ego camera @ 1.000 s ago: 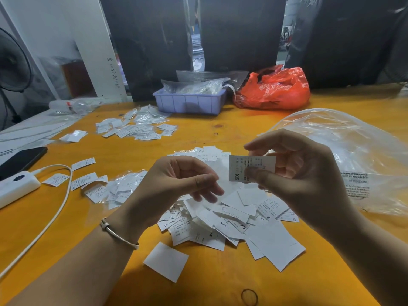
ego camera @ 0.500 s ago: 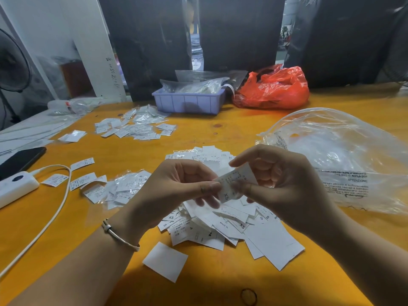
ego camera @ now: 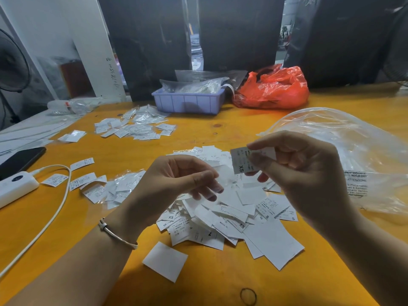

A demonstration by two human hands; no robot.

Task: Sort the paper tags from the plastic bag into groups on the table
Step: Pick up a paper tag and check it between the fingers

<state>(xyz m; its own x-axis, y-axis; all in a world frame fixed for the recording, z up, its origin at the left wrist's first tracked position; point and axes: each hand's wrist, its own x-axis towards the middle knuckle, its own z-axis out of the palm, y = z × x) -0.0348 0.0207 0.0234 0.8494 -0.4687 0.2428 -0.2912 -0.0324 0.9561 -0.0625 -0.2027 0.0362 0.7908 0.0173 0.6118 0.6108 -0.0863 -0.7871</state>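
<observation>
Pinching a single paper tag (ego camera: 241, 161) between thumb and forefinger, the right hand (ego camera: 302, 173) holds it up above the main heap of tags (ego camera: 229, 215); the print on it reads XS. The left hand (ego camera: 174, 184) hovers beside it over the same heap, fingers loosely curled, nothing in them, not touching the held tag. A thin bracelet (ego camera: 117, 236) sits on the left wrist.

The heap lies mid-table toward the near edge, white slips piled loose, some marked S, some XS. One blank white slip (ego camera: 165, 261) lies apart from it, closer to the near edge. A dark rubber band (ego camera: 248, 296) lies right at the near edge.

The clear plastic bag (ego camera: 357, 155) lies flat by the right edge, behind the right hand, printed warning text on it.

A smaller group of tags (ego camera: 92, 186) sits left of the heap, some in clear sleeves. A further group (ego camera: 134, 127) is spread toward the far left corner of the orange table (ego camera: 231, 133).

At the far edge: a lilac bin (ego camera: 188, 102) with clear packets in it, and an orange-red bag (ego camera: 273, 88) just beside it on the right.

Left edge: white power bank (ego camera: 16, 187) with cable (ego camera: 50, 217), dark phone (ego camera: 21, 160) behind it.
</observation>
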